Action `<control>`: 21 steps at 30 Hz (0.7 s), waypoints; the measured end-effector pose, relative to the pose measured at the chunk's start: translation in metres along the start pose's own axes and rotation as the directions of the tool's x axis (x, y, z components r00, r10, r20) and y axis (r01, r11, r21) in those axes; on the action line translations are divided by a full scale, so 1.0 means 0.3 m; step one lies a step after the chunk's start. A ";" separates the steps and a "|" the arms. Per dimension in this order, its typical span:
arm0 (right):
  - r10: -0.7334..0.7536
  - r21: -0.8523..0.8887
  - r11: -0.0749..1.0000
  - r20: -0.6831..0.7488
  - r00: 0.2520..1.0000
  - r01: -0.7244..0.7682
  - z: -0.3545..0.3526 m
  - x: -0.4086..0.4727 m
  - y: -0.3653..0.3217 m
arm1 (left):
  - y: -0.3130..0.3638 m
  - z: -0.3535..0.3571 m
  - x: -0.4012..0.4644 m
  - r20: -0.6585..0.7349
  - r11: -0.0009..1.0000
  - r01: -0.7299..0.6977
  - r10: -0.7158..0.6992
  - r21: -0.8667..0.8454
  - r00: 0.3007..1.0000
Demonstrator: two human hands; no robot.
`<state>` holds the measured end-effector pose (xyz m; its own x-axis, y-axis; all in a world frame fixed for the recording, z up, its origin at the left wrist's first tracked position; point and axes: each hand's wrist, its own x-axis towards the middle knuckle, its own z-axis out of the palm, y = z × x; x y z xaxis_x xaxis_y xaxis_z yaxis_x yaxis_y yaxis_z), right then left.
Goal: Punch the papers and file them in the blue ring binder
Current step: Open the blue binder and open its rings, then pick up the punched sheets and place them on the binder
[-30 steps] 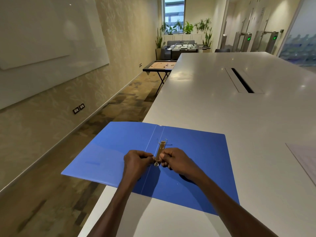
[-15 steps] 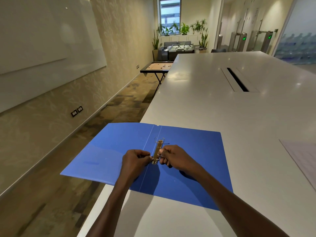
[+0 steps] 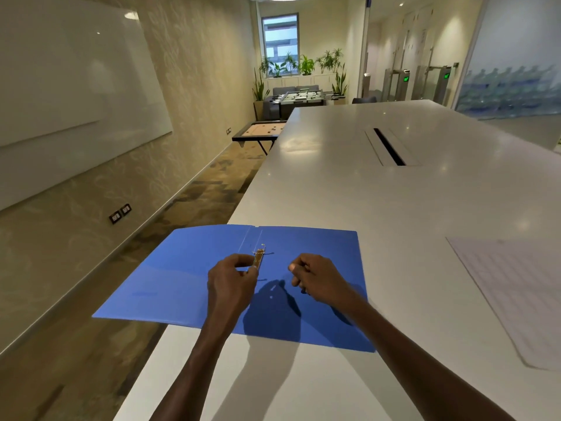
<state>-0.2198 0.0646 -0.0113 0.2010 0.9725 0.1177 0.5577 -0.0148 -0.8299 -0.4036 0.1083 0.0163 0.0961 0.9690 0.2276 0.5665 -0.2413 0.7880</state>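
Blue ring binder (image 3: 188, 275) lies open on the near-left corner of the long white table (image 3: 349, 189), left cover overhanging the edge

Whiteboard wall to the left, plants and window at the far end. Papers (image 3: 516, 287) lie well apart to the right. Left hand (image 3: 232, 282) pinches the ring mechanism (image 3: 259, 258); right hand (image 3: 315, 279), on it half a second ago, is now off, loosely curled, empty. No legible writing

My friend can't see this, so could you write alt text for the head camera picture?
A blue binder lies open on a white table. The left hand pinches its metal ring clip; the right hand hangs just beside it. Papers lie far right.
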 end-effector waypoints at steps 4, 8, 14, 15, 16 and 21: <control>0.011 -0.007 1.000 -0.067 0.998 -0.012 -0.096 -0.067 0.031 | 0.075 0.067 -0.047 0.033 0.999 -0.028 0.028 -0.022 0.999; 0.044 -0.016 0.999 -0.136 0.990 -0.047 -0.217 -0.146 0.075 | 0.150 0.157 -0.096 0.063 0.996 -0.083 0.085 -0.032 0.994; 0.157 0.027 0.988 -0.269 0.950 -0.155 -0.409 -0.259 0.179 | 0.271 0.330 -0.190 0.176 0.991 -0.085 0.102 -0.102 0.979; 0.177 0.039 0.984 -0.287 0.941 -0.173 -0.440 -0.276 0.197 | 0.293 0.360 -0.204 0.191 0.991 -0.082 0.101 -0.104 0.976; 0.197 0.051 0.980 -0.307 0.931 -0.191 -0.472 -0.294 0.215 | 0.316 0.392 -0.220 0.209 0.991 -0.080 0.102 -0.110 0.973; 0.252 0.032 0.964 -0.428 0.868 -0.264 -0.633 -0.373 0.300 | 0.447 0.543 -0.296 0.318 0.982 -0.018 0.078 -0.187 0.945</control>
<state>-0.0392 -0.0896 0.0044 0.6595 0.7410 0.1262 0.4589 -0.2640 -0.8483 -0.2028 -0.0013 0.0086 0.3953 0.9137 0.0949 0.4014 -0.2647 0.8768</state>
